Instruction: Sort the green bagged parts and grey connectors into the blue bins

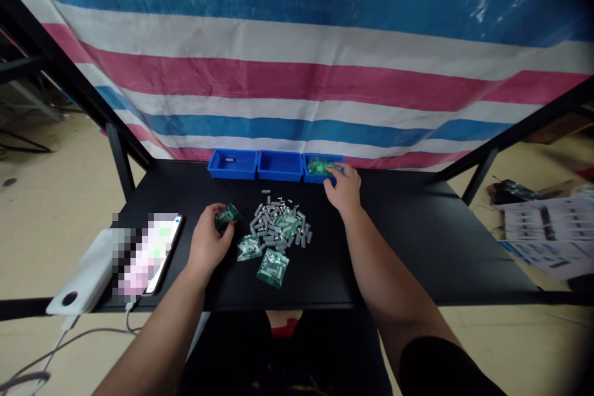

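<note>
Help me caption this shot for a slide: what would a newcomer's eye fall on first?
The striped blue, white and pink tarp fills the back. On the black table, a pile of small grey cylinders lies among green-tinted packets, before three blue bins. The left hand holds one packet; the right hand rests at the rightmost bin.

We have 1 view only, from a camera worn on the head. It sits above the near edge of the desk (417,247) and looks forward and steeply down across it. The desk fills the middle of the frame, close enough that the left hand (208,244) and right hand (344,189) reach in over its near edge. Past the desk's far edge a striped tarp (297,74) closes the view; floor (55,185) shows on both sides.
</note>
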`<action>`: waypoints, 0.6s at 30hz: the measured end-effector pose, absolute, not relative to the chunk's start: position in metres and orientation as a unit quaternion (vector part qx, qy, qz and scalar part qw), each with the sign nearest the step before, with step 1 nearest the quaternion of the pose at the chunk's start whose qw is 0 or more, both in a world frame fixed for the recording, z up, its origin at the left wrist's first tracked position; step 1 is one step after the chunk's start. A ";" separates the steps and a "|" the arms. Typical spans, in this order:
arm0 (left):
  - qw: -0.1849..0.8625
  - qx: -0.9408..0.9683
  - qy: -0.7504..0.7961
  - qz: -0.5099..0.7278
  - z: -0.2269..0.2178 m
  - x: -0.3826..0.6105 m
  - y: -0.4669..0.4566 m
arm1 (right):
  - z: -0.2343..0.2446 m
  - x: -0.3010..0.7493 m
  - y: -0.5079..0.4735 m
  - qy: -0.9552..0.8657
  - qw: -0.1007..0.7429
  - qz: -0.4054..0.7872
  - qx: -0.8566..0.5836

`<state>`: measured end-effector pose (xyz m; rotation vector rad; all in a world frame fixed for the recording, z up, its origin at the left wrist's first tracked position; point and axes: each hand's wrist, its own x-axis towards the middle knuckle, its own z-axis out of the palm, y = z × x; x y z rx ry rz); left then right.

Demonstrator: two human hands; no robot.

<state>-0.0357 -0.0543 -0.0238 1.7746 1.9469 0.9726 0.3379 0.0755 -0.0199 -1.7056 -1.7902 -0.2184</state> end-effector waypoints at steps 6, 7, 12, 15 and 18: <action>0.160 0.620 0.676 0.365 -0.023 -0.033 -0.054 | -0.028 0.333 0.074 -0.665 0.308 -0.058 -0.678; 0.146 0.620 0.674 0.374 -0.021 -0.031 -0.055 | -0.028 0.334 0.075 -0.666 0.310 -0.051 -0.677; 0.049 0.677 0.614 0.404 0.007 -0.009 -0.045 | -0.026 0.340 0.074 -0.654 0.342 -0.037 -0.673; 0.006 0.728 0.550 0.409 0.033 0.019 -0.022 | -0.028 0.340 0.072 -0.642 0.366 -0.049 -0.672; 0.007 0.778 0.488 0.395 0.053 0.057 0.011 | -0.032 0.338 0.070 -0.623 0.376 -0.062 -0.683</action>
